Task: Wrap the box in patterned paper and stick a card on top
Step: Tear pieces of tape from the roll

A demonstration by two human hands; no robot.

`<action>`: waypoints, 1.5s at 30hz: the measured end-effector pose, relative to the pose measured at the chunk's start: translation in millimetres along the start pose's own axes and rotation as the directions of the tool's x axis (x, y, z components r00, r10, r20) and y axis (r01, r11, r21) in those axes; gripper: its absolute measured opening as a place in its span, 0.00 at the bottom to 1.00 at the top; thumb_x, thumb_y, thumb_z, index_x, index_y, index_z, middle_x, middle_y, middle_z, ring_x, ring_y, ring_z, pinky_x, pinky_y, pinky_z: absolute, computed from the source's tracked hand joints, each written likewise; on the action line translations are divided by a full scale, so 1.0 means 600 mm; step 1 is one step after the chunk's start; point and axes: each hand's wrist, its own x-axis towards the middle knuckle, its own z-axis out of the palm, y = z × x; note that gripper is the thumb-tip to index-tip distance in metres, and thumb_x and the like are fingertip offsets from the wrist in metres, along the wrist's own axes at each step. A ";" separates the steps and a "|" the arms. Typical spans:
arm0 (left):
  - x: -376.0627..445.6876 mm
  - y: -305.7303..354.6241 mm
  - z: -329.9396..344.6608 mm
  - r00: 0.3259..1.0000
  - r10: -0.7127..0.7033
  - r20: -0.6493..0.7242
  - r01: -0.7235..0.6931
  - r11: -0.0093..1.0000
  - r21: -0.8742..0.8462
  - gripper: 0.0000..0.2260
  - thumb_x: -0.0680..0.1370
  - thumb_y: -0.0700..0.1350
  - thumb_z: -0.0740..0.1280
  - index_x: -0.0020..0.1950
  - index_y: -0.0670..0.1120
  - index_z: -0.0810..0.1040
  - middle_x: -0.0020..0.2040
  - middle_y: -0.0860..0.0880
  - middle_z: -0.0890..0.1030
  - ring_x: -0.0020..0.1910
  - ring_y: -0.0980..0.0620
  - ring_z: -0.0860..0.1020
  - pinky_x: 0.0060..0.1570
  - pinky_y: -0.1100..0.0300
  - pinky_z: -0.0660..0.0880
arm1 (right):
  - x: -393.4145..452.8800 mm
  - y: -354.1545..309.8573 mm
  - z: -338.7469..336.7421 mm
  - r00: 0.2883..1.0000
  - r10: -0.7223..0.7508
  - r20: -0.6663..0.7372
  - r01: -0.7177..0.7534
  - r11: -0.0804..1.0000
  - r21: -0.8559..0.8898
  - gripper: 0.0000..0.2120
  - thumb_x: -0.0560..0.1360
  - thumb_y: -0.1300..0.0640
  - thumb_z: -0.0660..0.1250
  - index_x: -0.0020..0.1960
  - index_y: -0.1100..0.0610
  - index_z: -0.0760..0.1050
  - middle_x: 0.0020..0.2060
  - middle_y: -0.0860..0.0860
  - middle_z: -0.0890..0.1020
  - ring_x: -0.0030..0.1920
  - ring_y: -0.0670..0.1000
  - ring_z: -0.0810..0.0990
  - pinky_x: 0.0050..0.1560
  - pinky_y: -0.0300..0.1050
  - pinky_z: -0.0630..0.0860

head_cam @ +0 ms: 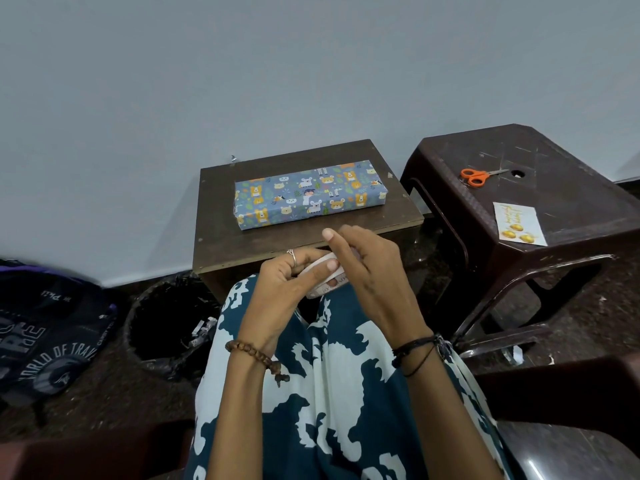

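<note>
Lying wrapped on the small table (221, 244), the box (308, 197) leaves bare margin at each edge (wider in front). Left hand (287, 282) and right hand (367, 268) both grip a tape roll (327, 277) over the lap; card (519, 223) and scissors (476, 175) rest on the stool (571, 202).

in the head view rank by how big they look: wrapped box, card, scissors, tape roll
Largest to smallest, as they look:
1. wrapped box
2. card
3. scissors
tape roll: unranked, since the left hand and right hand cover most of it, and it is nearer the camera.
</note>
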 end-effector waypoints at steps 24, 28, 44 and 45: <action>-0.006 -0.004 -0.031 0.988 0.049 0.148 -0.056 0.997 0.047 0.09 0.68 0.55 0.64 0.37 0.52 0.81 0.33 0.54 0.78 0.36 0.58 0.74 0.42 0.68 0.70 | -0.002 -0.005 -0.003 0.930 0.366 -0.029 -0.237 0.659 0.714 0.26 0.70 0.49 0.68 0.31 0.70 0.61 0.29 0.62 0.58 0.33 0.60 0.59 0.44 0.50 0.65; -0.002 -0.001 -0.018 0.992 0.031 0.121 -0.051 0.986 0.162 0.07 0.69 0.49 0.64 0.32 0.55 0.79 0.28 0.55 0.74 0.31 0.59 0.70 0.35 0.71 0.68 | -0.003 -0.004 -0.002 0.945 0.312 -0.098 -0.207 0.803 0.559 0.23 0.77 0.59 0.65 0.29 0.63 0.58 0.28 0.57 0.58 0.32 0.56 0.57 0.32 0.40 0.59; -0.006 0.006 0.016 0.993 0.087 0.077 -0.093 0.992 0.084 0.10 0.66 0.47 0.64 0.40 0.43 0.81 0.33 0.51 0.80 0.36 0.58 0.76 0.41 0.69 0.72 | 0.000 -0.013 -0.001 0.972 0.117 -0.203 -0.068 0.970 0.234 0.23 0.73 0.56 0.65 0.28 0.53 0.55 0.23 0.50 0.62 0.29 0.48 0.61 0.32 0.46 0.62; -0.007 0.007 0.019 0.993 0.085 0.086 -0.092 0.992 0.083 0.08 0.67 0.46 0.63 0.40 0.45 0.81 0.32 0.52 0.81 0.35 0.59 0.77 0.40 0.71 0.71 | 0.000 -0.013 -0.003 0.972 0.128 -0.197 -0.077 0.966 0.246 0.23 0.73 0.56 0.65 0.28 0.53 0.55 0.23 0.50 0.62 0.29 0.49 0.61 0.32 0.47 0.62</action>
